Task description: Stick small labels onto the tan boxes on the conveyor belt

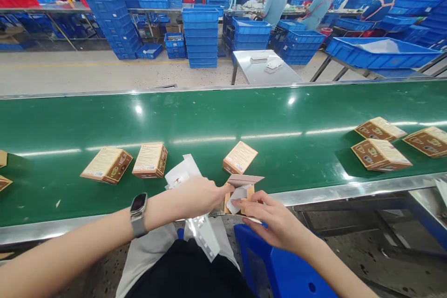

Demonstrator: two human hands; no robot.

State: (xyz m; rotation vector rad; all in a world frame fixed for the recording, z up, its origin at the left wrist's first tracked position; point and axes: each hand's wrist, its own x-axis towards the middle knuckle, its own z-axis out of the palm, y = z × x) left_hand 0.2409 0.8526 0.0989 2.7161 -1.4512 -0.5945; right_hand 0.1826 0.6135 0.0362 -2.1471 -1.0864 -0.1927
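Note:
A small open cardboard box with its lid flap raised is at the near edge of the belt, between my hands. A white piece shows inside it. My left hand, wearing a watch, is closed over clear and white plastic packets; its fingertips reach the box's left side. Another end of the packets sticks out above that hand. My right hand grips the box's right side, with fingertips at its opening. Just beyond lies a closed brown-and-cream box.
A green conveyor belt runs across, with a metal edge. More boxes lie to the left and several to the right. A blue stool is below. Behind stand a metal table, stacked blue crates and seated people.

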